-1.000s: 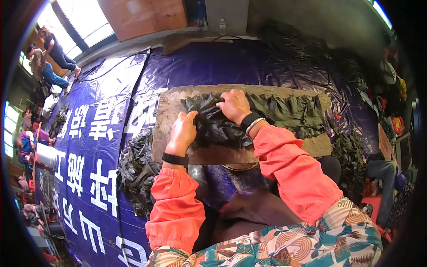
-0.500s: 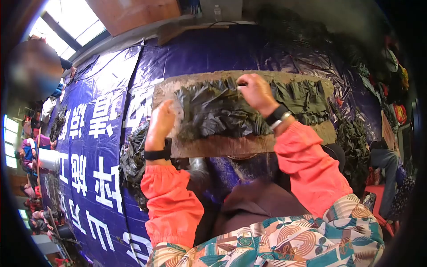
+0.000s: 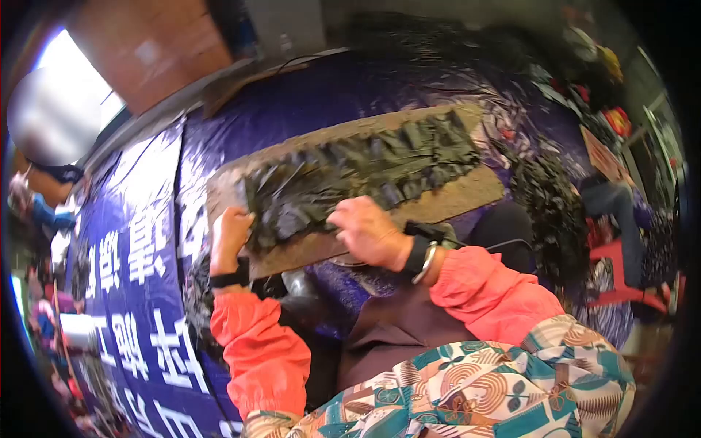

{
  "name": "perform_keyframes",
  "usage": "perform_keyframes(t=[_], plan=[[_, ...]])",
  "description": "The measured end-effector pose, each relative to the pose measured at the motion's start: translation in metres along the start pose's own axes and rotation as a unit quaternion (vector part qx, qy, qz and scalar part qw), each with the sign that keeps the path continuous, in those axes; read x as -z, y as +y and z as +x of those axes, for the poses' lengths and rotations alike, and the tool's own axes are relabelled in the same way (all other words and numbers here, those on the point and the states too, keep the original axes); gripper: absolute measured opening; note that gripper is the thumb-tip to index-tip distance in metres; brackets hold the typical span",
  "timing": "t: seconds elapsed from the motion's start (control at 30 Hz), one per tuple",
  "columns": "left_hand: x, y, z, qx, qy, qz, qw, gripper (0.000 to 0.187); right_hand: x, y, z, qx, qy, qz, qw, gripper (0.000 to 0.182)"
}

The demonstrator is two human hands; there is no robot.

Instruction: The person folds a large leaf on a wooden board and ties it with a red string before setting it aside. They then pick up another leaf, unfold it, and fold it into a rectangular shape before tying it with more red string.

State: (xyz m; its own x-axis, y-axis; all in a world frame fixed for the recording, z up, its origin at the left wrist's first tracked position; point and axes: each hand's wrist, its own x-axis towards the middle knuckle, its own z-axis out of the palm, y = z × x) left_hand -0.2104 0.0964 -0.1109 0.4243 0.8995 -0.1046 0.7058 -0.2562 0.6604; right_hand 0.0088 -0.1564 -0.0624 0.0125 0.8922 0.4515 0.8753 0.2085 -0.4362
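Dark, wrinkled, leaf-like sheets (image 3: 372, 164) lie in a long pleated strip on a wooden board (image 3: 467, 198). My left hand (image 3: 233, 232) is closed at the strip's left end, its fingertips hidden or too small to make out against the dark edge. Over the strip's near edge, left of the middle, my right hand (image 3: 370, 230) has its fingers bent and partly spread, with nothing seen in them. Both wrists wear black bands, and the right one also carries a bracelet.
Purple sheeting with white characters (image 3: 150, 252) spreads under the board and to the left. Dark crumpled heaps (image 3: 544, 208) flank the board. A red stool (image 3: 621, 274) stands at right. People (image 3: 36, 204) are at far left.
My right hand has come down from the strip's far edge to its near edge, and its fingers have loosened. My left hand is lower, at the strip's left end. The view has turned.
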Motion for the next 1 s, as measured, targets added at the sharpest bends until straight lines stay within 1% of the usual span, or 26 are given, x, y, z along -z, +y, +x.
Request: perform_keyframes(t=[0.03,0.1,0.17,0.2,0.27,0.3,0.33,0.37,0.43,0.47,0.5,0.57,0.6,0.63,0.7,0.77,0.83,0.87,0.9,0.93,0.97,1.0], plan=[[0.009,0.007,-0.009,0.085,-0.048,0.003,0.995,0.030,0.001,0.002,0.002,0.003,0.003,-0.005,1.000,0.024],[0.013,0.012,-0.015,0.019,-0.036,0.079,0.996,0.042,-0.003,-0.007,0.014,-0.001,-0.008,0.013,1.000,0.025],[0.010,0.019,-0.017,0.045,-0.011,0.087,0.995,0.044,-0.014,-0.033,0.033,0.039,0.005,0.030,0.999,0.028],[0.011,0.025,-0.020,0.046,-0.010,0.071,0.996,0.042,-0.020,-0.046,0.042,0.045,-0.020,0.049,0.998,0.033],[0.016,0.023,-0.019,0.047,-0.007,0.057,0.997,0.040,-0.048,-0.065,0.056,0.054,-0.034,0.060,0.996,0.036],[0.015,0.019,-0.013,0.054,-0.029,0.024,0.998,0.036,-0.062,-0.070,0.063,0.052,-0.043,0.056,0.996,0.038],[0.015,0.019,-0.010,0.059,-0.053,-0.010,0.997,0.033,-0.076,-0.074,0.069,0.061,-0.032,0.001,0.998,0.040],[0.015,0.018,-0.009,0.060,-0.053,-0.012,0.997,0.033,-0.088,-0.077,0.075,0.062,-0.034,0.000,0.997,0.040],[0.026,0.024,-0.012,0.059,-0.073,-0.040,0.995,0.026,-0.108,-0.083,0.087,0.037,0.001,-0.064,0.997,0.031],[0.028,0.026,-0.012,0.052,-0.074,-0.038,0.995,0.024,-0.118,-0.082,0.092,0.047,0.029,-0.077,0.995,0.022],[0.024,0.019,-0.007,0.054,-0.074,-0.041,0.995,0.024,-0.120,-0.082,0.094,0.049,0.027,-0.078,0.995,0.022],[0.012,0.000,0.004,-0.018,-0.016,-0.047,0.999,0.024,-0.118,-0.079,0.096,0.090,0.025,-0.054,0.994,0.017],[0.018,0.014,-0.001,0.032,-0.052,-0.062,0.996,0.024,-0.112,-0.085,0.090,0.089,0.003,-0.059,0.994,0.011],[0.018,0.013,0.000,0.035,-0.051,-0.066,0.996,0.024,-0.112,-0.085,0.081,0.083,-0.021,-0.061,0.994,0.008],[0.019,0.014,0.002,0.029,-0.055,-0.061,0.996,0.023,-0.111,-0.083,0.062,0.081,-0.046,-0.048,0.994,0.009],[0.022,0.018,0.002,0.041,-0.056,-0.052,0.996,0.023,-0.109,-0.086,0.049,0.087,-0.051,-0.036,0.994,0.010],[0.027,0.021,0.003,0.048,-0.081,-0.033,0.995,0.029,-0.101,-0.090,0.047,0.083,-0.068,0.006,0.994,0.009],[0.029,0.023,0.002,0.049,-0.081,-0.033,0.995,0.029,-0.096,-0.089,0.053,0.095,-0.045,-0.005,0.994,0.010],[0.028,0.023,0.003,0.036,-0.086,-0.003,0.996,0.034,-0.098,-0.086,0.060,0.094,-0.045,-0.004,0.995,0.010],[0.028,0.024,0.004,0.021,-0.092,0.029,0.995,0.038,-0.101,-0.084,0.071,0.093,0.006,-0.015,0.995,0.012],[0.028,0.025,0.006,0.017,-0.093,0.033,0.995,0.038,-0.103,-0.084,0.079,0.092,0.059,-0.026,0.994,0.013],[0.028,0.026,0.009,0.009,-0.123,0.091,0.988,0.042,-0.105,-0.084,0.085,0.068,0.024,-0.047,0.996,0.016]])
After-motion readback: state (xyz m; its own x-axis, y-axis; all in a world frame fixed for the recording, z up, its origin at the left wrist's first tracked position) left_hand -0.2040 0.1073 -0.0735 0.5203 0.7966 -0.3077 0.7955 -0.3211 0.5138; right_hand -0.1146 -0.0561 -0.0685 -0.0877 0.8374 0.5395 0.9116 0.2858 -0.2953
